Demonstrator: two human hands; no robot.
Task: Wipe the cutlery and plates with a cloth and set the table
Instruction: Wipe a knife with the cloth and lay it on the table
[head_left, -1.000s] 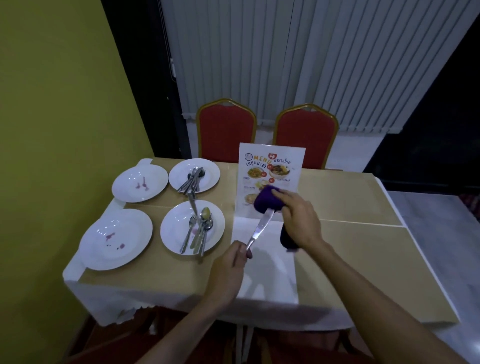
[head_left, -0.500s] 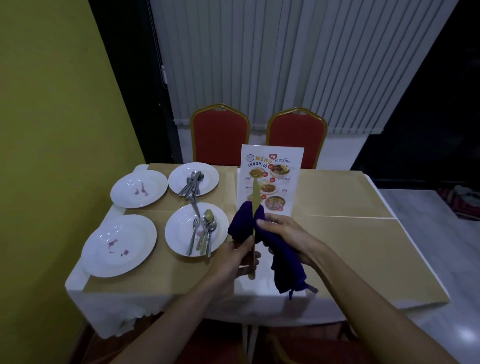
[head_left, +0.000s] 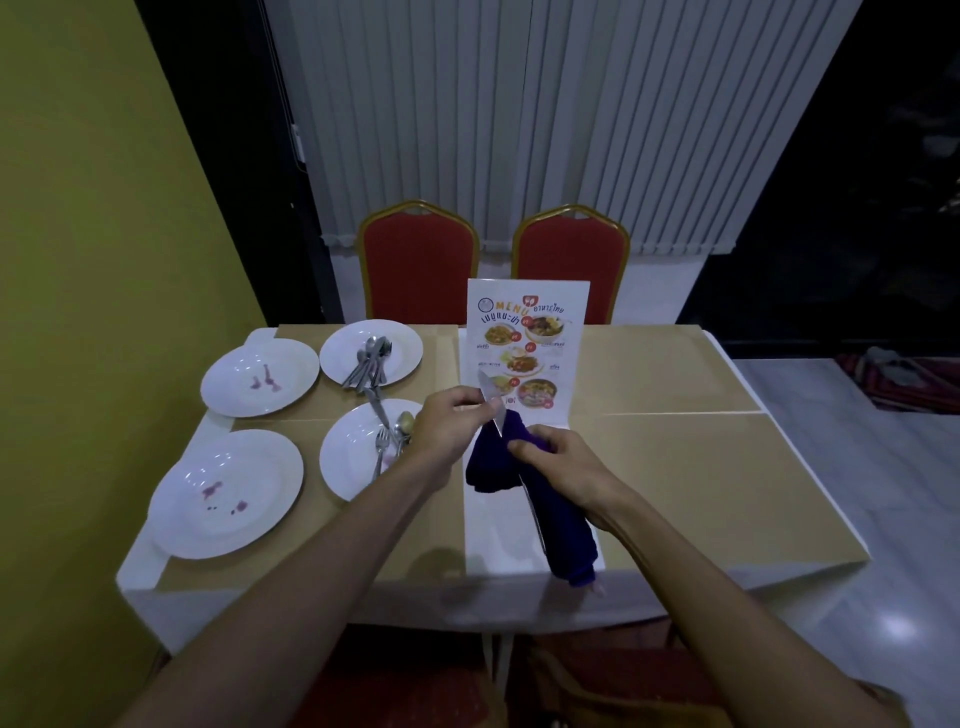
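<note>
My left hand (head_left: 451, 423) pinches a table knife (head_left: 490, 399) near its blade end, and the knife slants down to the right. My right hand (head_left: 563, 467) grips a purple cloth (head_left: 563, 530) folded around the knife's lower part, and the cloth's tail hangs over the table's front edge. Four white plates sit at the left. The far-left plate (head_left: 260, 376) and near-left plate (head_left: 226, 493) carry red stains. The far-right plate (head_left: 400, 348) holds a heap of cutlery (head_left: 370, 364). The near-right plate (head_left: 345, 462) holds a fork and spoons (head_left: 389, 441), partly behind my left forearm.
A menu card (head_left: 527, 338) stands at the table's middle on a white runner. The tan-covered table (head_left: 675, 467) extends to the right of my hands. Two red chairs (head_left: 418, 260) (head_left: 571, 262) stand at the far side. A yellow wall (head_left: 78, 260) runs along the left.
The knife went from upright to slanted. My left hand shifted from the handle up to the blade end, and my right hand slid the cloth down along the knife.
</note>
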